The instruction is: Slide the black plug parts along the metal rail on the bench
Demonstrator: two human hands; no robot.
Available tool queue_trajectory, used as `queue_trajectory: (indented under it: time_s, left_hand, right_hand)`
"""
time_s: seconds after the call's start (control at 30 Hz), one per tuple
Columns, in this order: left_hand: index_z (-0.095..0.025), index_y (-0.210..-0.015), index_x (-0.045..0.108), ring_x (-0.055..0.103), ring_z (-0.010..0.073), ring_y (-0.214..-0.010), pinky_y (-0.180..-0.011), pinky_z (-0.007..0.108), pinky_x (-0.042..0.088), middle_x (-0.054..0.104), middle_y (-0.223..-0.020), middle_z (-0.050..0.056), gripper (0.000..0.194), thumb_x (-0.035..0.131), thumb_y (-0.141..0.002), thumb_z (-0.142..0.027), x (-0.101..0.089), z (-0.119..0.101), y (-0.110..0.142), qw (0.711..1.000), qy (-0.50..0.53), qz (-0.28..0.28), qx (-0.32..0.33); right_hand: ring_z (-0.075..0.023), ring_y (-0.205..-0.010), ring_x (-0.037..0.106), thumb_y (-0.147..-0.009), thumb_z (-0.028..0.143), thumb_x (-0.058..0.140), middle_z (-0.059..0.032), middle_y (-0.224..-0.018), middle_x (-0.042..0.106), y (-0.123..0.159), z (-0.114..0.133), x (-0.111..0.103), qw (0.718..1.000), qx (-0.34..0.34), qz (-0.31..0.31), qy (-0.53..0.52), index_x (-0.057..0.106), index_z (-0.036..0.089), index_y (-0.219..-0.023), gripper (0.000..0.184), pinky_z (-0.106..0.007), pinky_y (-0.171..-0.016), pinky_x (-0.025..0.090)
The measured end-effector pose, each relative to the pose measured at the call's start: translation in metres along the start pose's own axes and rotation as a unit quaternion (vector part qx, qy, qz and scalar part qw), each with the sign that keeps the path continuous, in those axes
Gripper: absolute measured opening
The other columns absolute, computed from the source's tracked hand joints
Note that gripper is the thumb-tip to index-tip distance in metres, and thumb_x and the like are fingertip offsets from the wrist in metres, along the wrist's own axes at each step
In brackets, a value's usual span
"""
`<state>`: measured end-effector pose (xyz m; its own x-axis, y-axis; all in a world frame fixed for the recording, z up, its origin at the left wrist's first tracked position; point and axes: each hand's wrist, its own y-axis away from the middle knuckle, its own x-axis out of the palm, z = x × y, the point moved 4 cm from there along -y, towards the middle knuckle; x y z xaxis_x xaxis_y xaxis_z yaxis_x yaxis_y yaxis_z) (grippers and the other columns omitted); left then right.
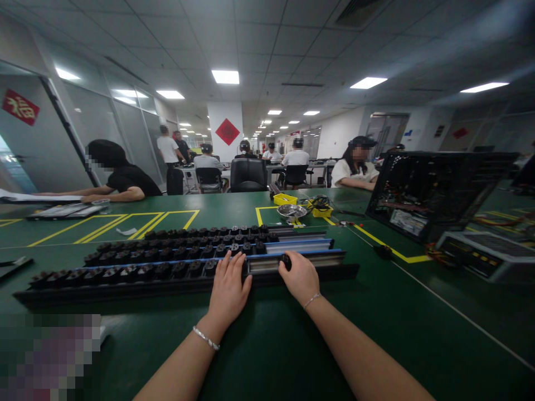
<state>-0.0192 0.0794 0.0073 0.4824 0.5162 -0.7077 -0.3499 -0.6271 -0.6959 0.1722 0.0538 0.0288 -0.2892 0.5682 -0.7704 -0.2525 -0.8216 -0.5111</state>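
My left hand (pixel 229 281) lies with fingers stretched over the black socket modules (pixel 179 269) in the nearest long black rail (pixel 125 292). Its fingertips touch the modules near the end of their row. My right hand (pixel 298 275) is closed on a small black socket module (pixel 286 262) at the rail's bare silver channel (pixel 263 265); the fingers partly hide it. Whether this module sits in the channel or just above it, I cannot tell. Behind are more parallel rails with rows of similar modules, some with blue strips (pixel 200 257) along them.
An open computer case (pixel 434 195) and a metal power supply box (pixel 493 253) stand at right. A steel bowl (pixel 291 211), yellow trays (pixel 285 199) and cables lie beyond the rails. A co-worker in black (pixel 131 178) sits at left, another person (pixel 355 170) at right.
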Motion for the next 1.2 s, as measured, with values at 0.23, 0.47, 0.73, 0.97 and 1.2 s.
queue_trajectory:
  time_s: [0.23, 0.47, 0.73, 0.97, 1.2]
  left_hand:
    - [-0.015, -0.131, 0.042, 0.027, 0.0282, -0.136, -0.109, 0.052, 0.028, 0.05, -0.135, 0.011, 0.047, 0.044, -0.086, -0.03, 0.0007, -0.0001, 0.0001, 1.0, -0.004, 0.008, 0.0]
    - [-0.015, -0.131, 0.042, 0.027, 0.028, -0.136, -0.109, 0.051, 0.027, 0.051, -0.134, 0.011, 0.047, 0.044, -0.087, -0.03, 0.0013, 0.0006, 0.0006, 1.0, -0.005, 0.007, 0.001]
    - [-0.015, -0.131, 0.041, 0.028, 0.0281, -0.135, -0.109, 0.052, 0.029, 0.051, -0.134, 0.011, 0.047, 0.044, -0.087, -0.031, 0.0018, 0.0006, 0.0007, 1.0, -0.013, 0.005, 0.004]
    - [-0.016, -0.132, 0.041, 0.028, 0.0279, -0.136, -0.108, 0.051, 0.029, 0.051, -0.134, 0.01, 0.048, 0.044, -0.086, -0.031, 0.0035, 0.0019, 0.001, 1.0, -0.013, -0.002, 0.007]
    - [-0.015, -0.132, 0.041, 0.027, 0.0279, -0.136, -0.109, 0.051, 0.028, 0.05, -0.135, 0.01, 0.048, 0.043, -0.087, -0.032, 0.0042, 0.0019, 0.0009, 1.0, -0.02, 0.008, 0.006]
  right_hand:
    - [-0.0184, -0.095, 0.058, -0.081, 0.028, 0.047, -0.0063, -0.1, 0.066, -0.0005, 0.0006, -0.0011, 1.0, 0.0, 0.0, 0.004, 0.063, 0.017, -0.101, 0.028, -0.028, -0.087, 0.039]
    - [-0.0186, -0.095, 0.057, -0.083, 0.028, 0.044, -0.0075, -0.102, 0.065, 0.0002, -0.0009, 0.0005, 1.0, 0.011, 0.005, 0.006, 0.062, 0.016, -0.103, 0.03, -0.028, -0.086, 0.038]
    - [-0.0192, -0.092, 0.057, -0.082, 0.027, 0.046, -0.0077, -0.096, 0.065, -0.0006, -0.0017, 0.0007, 1.0, 0.003, -0.002, 0.012, 0.062, 0.016, -0.098, 0.025, -0.028, -0.085, 0.037]
    - [-0.0204, -0.095, 0.056, -0.081, 0.028, 0.046, -0.0075, -0.093, 0.066, -0.0007, -0.0022, 0.0004, 1.0, 0.0, -0.001, 0.015, 0.061, 0.016, -0.097, 0.025, -0.029, -0.087, 0.036]
    - [-0.0201, -0.097, 0.056, -0.082, 0.028, 0.045, -0.008, -0.095, 0.066, -0.001, -0.002, 0.0, 1.0, 0.012, 0.003, 0.01, 0.061, 0.016, -0.099, 0.026, -0.029, -0.088, 0.036]
